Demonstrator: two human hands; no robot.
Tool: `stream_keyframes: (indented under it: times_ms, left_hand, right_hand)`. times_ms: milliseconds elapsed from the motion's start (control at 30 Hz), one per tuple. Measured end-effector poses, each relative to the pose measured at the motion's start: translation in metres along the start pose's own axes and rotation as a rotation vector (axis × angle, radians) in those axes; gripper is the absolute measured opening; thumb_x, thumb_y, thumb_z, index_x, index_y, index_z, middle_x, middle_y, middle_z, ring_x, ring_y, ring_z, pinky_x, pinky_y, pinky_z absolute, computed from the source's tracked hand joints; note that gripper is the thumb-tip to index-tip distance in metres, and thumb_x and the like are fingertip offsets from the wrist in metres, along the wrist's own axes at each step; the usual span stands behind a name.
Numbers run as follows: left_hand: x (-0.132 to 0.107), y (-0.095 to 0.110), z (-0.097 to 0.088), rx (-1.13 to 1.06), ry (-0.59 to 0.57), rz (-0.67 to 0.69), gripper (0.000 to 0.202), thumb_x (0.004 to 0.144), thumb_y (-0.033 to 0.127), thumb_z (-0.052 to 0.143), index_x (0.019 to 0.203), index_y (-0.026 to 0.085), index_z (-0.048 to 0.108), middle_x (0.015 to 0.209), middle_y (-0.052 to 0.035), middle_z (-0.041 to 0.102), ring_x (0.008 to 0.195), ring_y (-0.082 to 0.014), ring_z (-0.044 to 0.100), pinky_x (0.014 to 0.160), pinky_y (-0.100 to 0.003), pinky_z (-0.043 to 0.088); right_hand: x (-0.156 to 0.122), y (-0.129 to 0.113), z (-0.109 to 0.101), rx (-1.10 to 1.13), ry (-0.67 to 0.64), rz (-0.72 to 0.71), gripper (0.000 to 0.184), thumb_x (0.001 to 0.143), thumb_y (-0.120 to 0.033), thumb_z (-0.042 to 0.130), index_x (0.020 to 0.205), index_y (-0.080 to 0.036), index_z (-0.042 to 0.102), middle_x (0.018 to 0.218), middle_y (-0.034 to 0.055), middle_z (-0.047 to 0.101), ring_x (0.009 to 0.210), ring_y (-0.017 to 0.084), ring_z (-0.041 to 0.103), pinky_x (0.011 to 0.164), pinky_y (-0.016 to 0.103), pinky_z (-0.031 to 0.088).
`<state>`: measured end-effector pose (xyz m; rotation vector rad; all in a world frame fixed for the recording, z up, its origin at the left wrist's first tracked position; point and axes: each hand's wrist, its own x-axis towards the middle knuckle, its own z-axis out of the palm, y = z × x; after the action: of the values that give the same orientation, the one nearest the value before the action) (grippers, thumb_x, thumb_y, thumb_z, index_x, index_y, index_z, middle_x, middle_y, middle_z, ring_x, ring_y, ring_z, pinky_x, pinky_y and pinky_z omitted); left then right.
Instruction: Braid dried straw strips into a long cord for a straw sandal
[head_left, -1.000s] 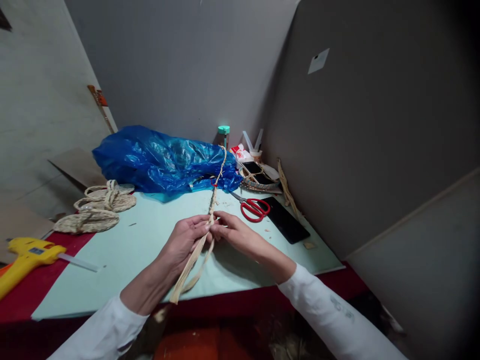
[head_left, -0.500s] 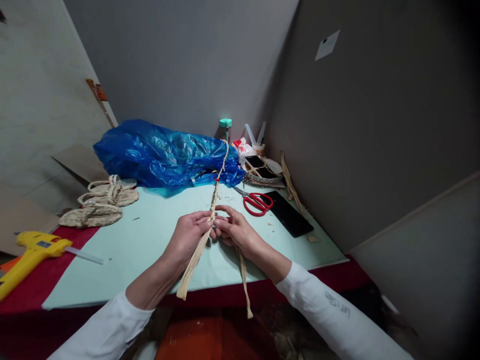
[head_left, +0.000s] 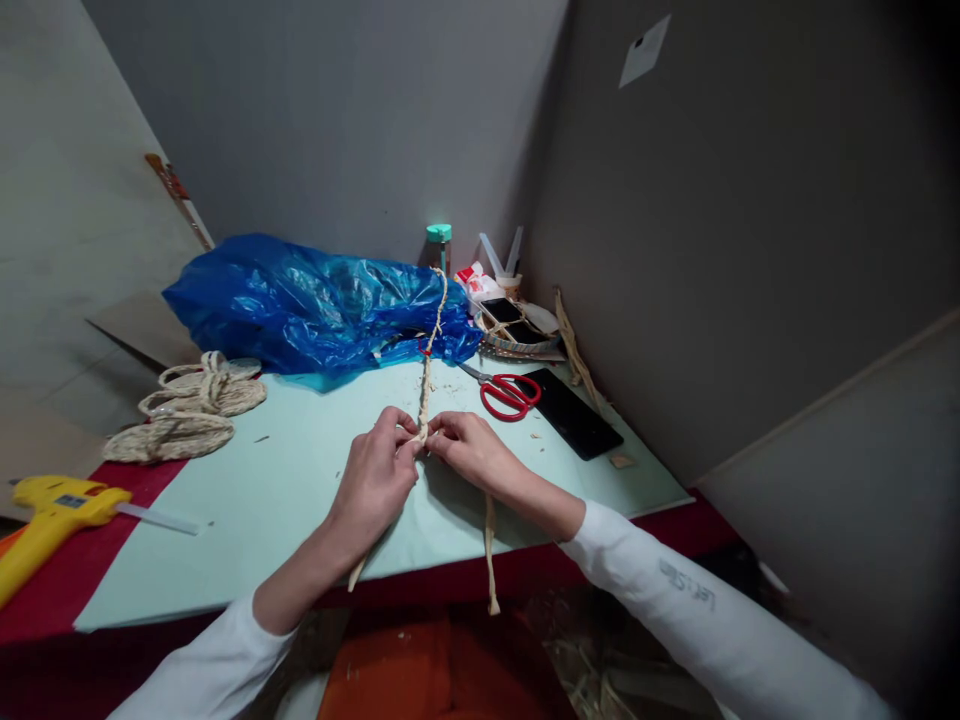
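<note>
A thin plaited cord [head_left: 425, 390] of pale, straw-like fibre runs from the blue plastic bag toward me, ending between my hands. My left hand [head_left: 375, 478] pinches a strand at the cord's near end, and that strand's tail [head_left: 358, 572] comes out below the wrist. My right hand [head_left: 476, 450] pinches another strand at the same spot, fingertips close to the left ones. A loose strand end [head_left: 491, 560] hangs below my right wrist, past the table edge. A bit of red [head_left: 425, 347] shows on the cord near the bag.
Red-handled scissors [head_left: 510, 396] and a black phone [head_left: 574, 413] lie to the right. Behind is the blue plastic bag [head_left: 300, 310]. Woven straw sandals [head_left: 176, 432] and a yellow glue gun [head_left: 67, 503] are at the left. A green-lidded jar [head_left: 439, 245] stands at the back.
My hands have drawn the strands apart sideways at the plait's end; the wide strand that hung in front of my left hand is now mostly behind it. The view has shifted slightly.
</note>
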<state>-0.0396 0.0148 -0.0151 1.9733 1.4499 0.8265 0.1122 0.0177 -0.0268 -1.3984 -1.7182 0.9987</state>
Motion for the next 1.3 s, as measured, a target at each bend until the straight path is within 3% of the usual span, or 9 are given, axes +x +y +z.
stream_keyframes:
  times_ms: [133, 267, 567, 800, 933, 1033, 1167, 1233, 1300]
  left_hand:
    - [0.000, 0.000, 0.002, -0.024, 0.007, -0.024, 0.009, 0.084, 0.022, 0.051, 0.089, 0.024, 0.044, 0.057, 0.0049, 0.065, 0.058, -0.0164, 0.063, 0.062, -0.026, 0.042]
    - [-0.001, -0.001, 0.001, -0.042, -0.021, -0.051, 0.011, 0.085, 0.025, 0.051, 0.095, 0.023, 0.046, 0.062, 0.0034, 0.069, 0.059, -0.0163, 0.065, 0.062, -0.025, 0.043]
    - [-0.012, 0.005, -0.010, 0.503, 0.042, 0.165, 0.024, 0.088, 0.024, 0.048, 0.076, 0.019, 0.069, 0.080, -0.0066, 0.072, 0.076, -0.0232, 0.066, 0.069, -0.032, 0.040]
    - [-0.027, 0.019, 0.015, 0.786, -0.065, 0.216, 0.033, 0.086, 0.006, 0.037, 0.096, 0.010, 0.068, 0.084, -0.0129, 0.067, 0.073, -0.0253, 0.064, 0.061, -0.032, 0.041]
    - [-0.037, 0.026, 0.035, 0.894, -0.022, 0.259, 0.048, 0.079, -0.008, 0.028, 0.111, -0.001, 0.062, 0.093, -0.0217, 0.065, 0.081, -0.0277, 0.063, 0.062, -0.033, 0.044]
    - [-0.050, 0.032, 0.044, 0.898, -0.029, 0.292, 0.047, 0.078, -0.008, 0.031, 0.113, -0.003, 0.062, 0.103, -0.0274, 0.062, 0.090, -0.0314, 0.061, 0.069, -0.037, 0.046]
    - [-0.059, 0.030, 0.028, 0.774, -0.196, 0.356, 0.035, 0.078, -0.001, 0.043, 0.099, 0.008, 0.070, 0.095, -0.0187, 0.066, 0.091, -0.0320, 0.060, 0.076, -0.043, 0.047]
    - [-0.050, 0.023, 0.010, 0.500, -0.138, 0.414, 0.028, 0.086, 0.014, 0.045, 0.100, 0.016, 0.069, 0.101, -0.0130, 0.067, 0.092, -0.0268, 0.059, 0.081, -0.039, 0.047]
    - [-0.031, 0.014, -0.005, 0.298, 0.079, 0.284, 0.026, 0.090, 0.025, 0.044, 0.096, 0.017, 0.068, 0.099, -0.0119, 0.066, 0.095, -0.0264, 0.058, 0.086, -0.040, 0.044]
  right_hand:
    - [0.004, 0.004, -0.002, 0.196, -0.066, 0.018, 0.017, 0.081, -0.025, 0.052, 0.072, -0.014, 0.061, 0.055, -0.0039, 0.046, 0.049, 0.007, 0.036, 0.050, 0.022, 0.027]
    - [0.006, 0.014, 0.002, 0.207, -0.030, -0.038, 0.016, 0.081, -0.028, 0.056, 0.073, -0.014, 0.061, 0.057, -0.0029, 0.051, 0.052, 0.008, 0.041, 0.052, 0.021, 0.031]
    - [-0.006, 0.008, 0.006, 0.127, 0.035, -0.057, 0.015, 0.087, -0.025, 0.050, 0.076, -0.016, 0.055, 0.063, 0.0017, 0.067, 0.054, 0.010, 0.057, 0.059, 0.021, 0.041]
    - [-0.002, 0.009, 0.010, 0.222, 0.098, -0.016, 0.011, 0.080, -0.024, 0.055, 0.073, -0.017, 0.056, 0.054, -0.0014, 0.059, 0.055, 0.012, 0.057, 0.056, 0.022, 0.041]
    - [0.001, 0.010, 0.011, 0.378, 0.066, 0.076, 0.008, 0.076, -0.022, 0.056, 0.071, -0.016, 0.056, 0.052, -0.0034, 0.052, 0.051, 0.010, 0.050, 0.051, 0.021, 0.037]
    - [0.001, 0.010, 0.012, 0.340, 0.097, 0.080, 0.007, 0.075, -0.021, 0.055, 0.071, -0.016, 0.056, 0.055, -0.0029, 0.054, 0.053, 0.010, 0.049, 0.052, 0.021, 0.036]
    - [-0.001, 0.008, 0.009, 0.325, 0.119, 0.078, 0.009, 0.078, -0.022, 0.052, 0.070, -0.017, 0.053, 0.060, -0.0020, 0.056, 0.054, 0.009, 0.048, 0.052, 0.021, 0.035]
    - [-0.004, 0.006, 0.006, 0.351, 0.124, 0.089, 0.011, 0.078, -0.021, 0.053, 0.067, -0.016, 0.051, 0.057, -0.0034, 0.052, 0.050, 0.008, 0.042, 0.049, 0.020, 0.031]
    - [-0.007, 0.003, 0.003, 0.396, 0.114, 0.085, 0.015, 0.079, -0.020, 0.053, 0.065, -0.016, 0.049, 0.053, -0.0051, 0.047, 0.046, 0.007, 0.037, 0.047, 0.020, 0.028]
